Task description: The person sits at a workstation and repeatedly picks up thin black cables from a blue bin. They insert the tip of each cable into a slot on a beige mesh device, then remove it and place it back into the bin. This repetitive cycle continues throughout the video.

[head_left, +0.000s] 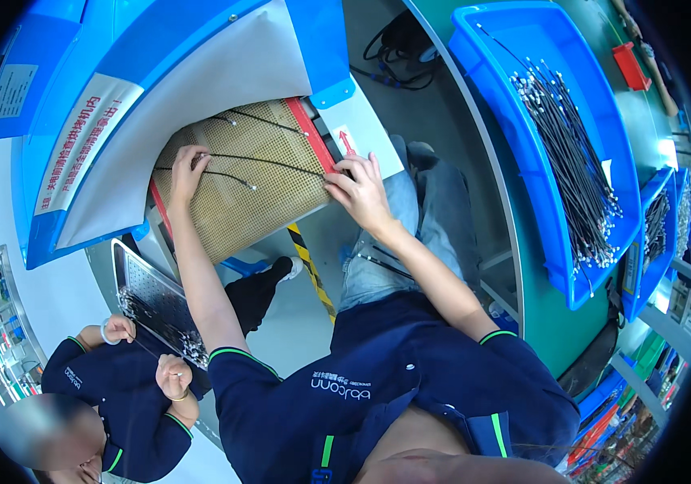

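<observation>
A: Quick, L hand first?
B: L hand (189,173): thumb + fingertips pinched on one end of a black cable (269,163).
A: R hand?
B: R hand (359,189) is at the cable's other end, fingers bent, fingertips by the red strip (310,133). Can't tell if it's gripping or just touching.
A: Cable pos.?
B: Nearly straight b/w the hands, over the tan mesh belt (232,218).
A: Anything else on the belt?
B: Yep, a curved cable (232,174) just below it, white tip, plus another dark cable (273,124) nr the top.
A: Around that?
B: Blue machine (168,56) w/ a pale flap (200,89) above the belt; white plate (373,137) w/ a red arrow just beyond the R hand. A few dark strands (386,264) lie across the person's jeans.
A: Far R?
B: Green table (543,290), blue bin (575,73) on it w/ a big bundle of black cables (567,169). Small red box (630,66) nr the bin.
A: Lower L?
B: Co-worker (139,411), both hands raised w/ a thin strand b/w them, next to a metal tray (148,270) of cables. Yellow-black tape (306,262) on the floor, approx. mid-view.
</observation>
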`<state>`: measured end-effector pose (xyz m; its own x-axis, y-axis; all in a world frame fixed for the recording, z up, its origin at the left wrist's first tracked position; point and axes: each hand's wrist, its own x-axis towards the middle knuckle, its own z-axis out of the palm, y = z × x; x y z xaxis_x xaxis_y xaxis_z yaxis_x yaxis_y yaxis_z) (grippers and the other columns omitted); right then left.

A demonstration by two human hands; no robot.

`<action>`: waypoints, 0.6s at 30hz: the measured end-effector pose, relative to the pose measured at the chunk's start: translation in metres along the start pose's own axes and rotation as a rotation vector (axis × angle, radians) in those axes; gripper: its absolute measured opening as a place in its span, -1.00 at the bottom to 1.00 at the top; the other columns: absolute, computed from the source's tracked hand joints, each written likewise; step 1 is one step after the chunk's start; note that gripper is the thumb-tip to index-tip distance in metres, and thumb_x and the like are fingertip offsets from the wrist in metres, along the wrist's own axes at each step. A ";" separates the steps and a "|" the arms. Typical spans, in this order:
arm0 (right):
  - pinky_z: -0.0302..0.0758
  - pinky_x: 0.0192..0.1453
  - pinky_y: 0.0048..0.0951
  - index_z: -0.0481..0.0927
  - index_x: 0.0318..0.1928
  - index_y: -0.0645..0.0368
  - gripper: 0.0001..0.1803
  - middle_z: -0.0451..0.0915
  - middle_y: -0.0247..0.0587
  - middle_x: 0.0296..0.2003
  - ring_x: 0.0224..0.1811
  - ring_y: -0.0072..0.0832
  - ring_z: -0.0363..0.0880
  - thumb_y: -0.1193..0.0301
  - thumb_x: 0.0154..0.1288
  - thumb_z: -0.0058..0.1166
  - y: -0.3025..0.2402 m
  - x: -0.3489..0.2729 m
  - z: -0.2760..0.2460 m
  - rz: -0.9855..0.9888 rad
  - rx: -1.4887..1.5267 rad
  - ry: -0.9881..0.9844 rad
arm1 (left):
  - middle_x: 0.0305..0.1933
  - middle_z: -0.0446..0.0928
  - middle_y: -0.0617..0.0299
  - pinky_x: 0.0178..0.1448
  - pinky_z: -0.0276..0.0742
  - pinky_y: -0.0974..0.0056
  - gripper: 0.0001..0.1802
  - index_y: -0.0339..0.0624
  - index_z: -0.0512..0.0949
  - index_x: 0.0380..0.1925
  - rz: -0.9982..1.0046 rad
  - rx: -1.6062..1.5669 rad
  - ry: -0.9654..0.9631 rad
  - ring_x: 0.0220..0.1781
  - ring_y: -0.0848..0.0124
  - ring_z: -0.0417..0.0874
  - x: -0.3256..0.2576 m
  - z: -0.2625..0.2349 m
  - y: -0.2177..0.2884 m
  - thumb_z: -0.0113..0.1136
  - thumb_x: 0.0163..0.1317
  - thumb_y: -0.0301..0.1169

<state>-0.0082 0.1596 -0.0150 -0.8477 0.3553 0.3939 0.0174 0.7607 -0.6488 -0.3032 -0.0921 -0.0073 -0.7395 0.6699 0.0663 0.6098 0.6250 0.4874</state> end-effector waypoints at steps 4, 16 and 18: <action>0.47 -0.04 -0.24 0.64 -0.23 0.12 -0.81 0.54 -0.25 -0.30 -0.18 -0.26 0.53 0.44 0.09 0.24 0.013 -0.039 -0.050 0.027 0.144 0.025 | -0.07 0.46 0.04 0.10 0.42 0.18 -0.57 -0.21 0.46 0.00 -0.024 -0.004 0.145 -0.03 0.21 0.51 -0.011 -0.005 0.018 0.28 0.13 -0.36; 0.49 -0.01 -0.22 0.64 -0.14 0.21 -0.73 0.64 -0.01 -0.18 -0.11 -0.09 0.60 0.30 0.27 0.08 0.041 -0.194 -0.132 0.515 0.208 -0.787 | -0.01 0.49 0.07 0.18 0.38 0.24 -0.69 -0.24 0.47 -0.02 -0.053 -0.442 0.050 0.08 0.23 0.52 -0.149 0.066 0.241 0.14 0.25 -0.42; 0.50 -0.03 -0.24 0.65 -0.17 0.25 -0.77 0.64 -0.02 -0.21 -0.14 -0.12 0.61 0.36 0.26 0.08 0.040 -0.198 -0.135 0.497 0.285 -0.752 | -0.01 0.49 0.05 0.17 0.39 0.23 -0.69 -0.24 0.46 0.00 -0.067 -0.496 -0.120 0.08 0.19 0.51 -0.172 0.079 0.261 0.11 0.27 -0.40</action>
<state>0.2319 0.1930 -0.0310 -0.8993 0.0841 -0.4292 0.4226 0.4196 -0.8033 0.0057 -0.0129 0.0395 -0.7164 0.6947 -0.0653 0.3322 0.4219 0.8436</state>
